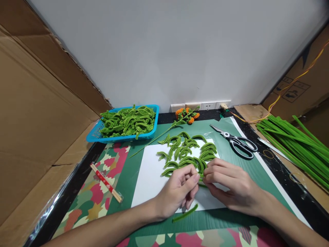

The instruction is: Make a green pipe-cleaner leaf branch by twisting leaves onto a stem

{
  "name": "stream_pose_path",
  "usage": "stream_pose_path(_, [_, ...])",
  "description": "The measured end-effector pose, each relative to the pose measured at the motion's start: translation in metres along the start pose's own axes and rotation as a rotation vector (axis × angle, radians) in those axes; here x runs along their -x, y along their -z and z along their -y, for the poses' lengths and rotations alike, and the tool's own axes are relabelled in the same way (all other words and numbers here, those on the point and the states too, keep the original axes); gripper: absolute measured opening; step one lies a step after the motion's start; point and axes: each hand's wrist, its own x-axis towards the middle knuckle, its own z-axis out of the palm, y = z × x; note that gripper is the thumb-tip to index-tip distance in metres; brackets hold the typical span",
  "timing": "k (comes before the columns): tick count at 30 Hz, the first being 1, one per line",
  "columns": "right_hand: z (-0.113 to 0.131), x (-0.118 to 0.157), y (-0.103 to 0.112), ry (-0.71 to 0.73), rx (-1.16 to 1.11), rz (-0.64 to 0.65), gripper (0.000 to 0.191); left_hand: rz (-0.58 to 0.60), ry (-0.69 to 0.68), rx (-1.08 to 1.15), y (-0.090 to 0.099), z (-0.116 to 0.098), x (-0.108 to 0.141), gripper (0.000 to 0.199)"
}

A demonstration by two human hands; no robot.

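Two hands work above one white sheet [145, 176], which lies on a green mat [151, 224] on the black worktop [70, 192]. The grip of the left hand [180, 187] is closed, thumb against forefinger, on one green piece [201, 177]; the grip of the right hand [231, 185] pinches the same piece from the other side. The fingers hide most of it. Beyond the hands lie more than twenty curved pieces [208, 147]; overlap prevents an exact count. One loose strip [185, 214] lies nearer the wearer, below the left hand. Surrounding items: one pair of scissors [226, 134], blades parted slightly; one blue basket [123, 139], heaped with uncountable green pieces; one flower stem [181, 121] with orange heads; one wrapped chopstick packet [106, 183]; one bundle of long green stems [295, 144], at right.
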Motion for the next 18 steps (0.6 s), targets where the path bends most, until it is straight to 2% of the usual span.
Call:
stream_pose_path(3, [-0.003,0.001,-0.001,0.014,0.073,0.014,0.019,-0.031,-0.014,-0.006,-0.002,-0.002,-0.001,0.04])
stream_pose_path(9, [-0.008,0.002,-0.005,0.045,0.426,0.006,0.007,-0.084,-0.03,0.002,-0.001,0.0,-0.002,0.04])
stream_pose_path(18, [-0.005,0.001,-0.012,-0.009,0.341,0.028,0.013,-0.105,-0.034,-0.018,-0.002,0.005,0.001,0.041])
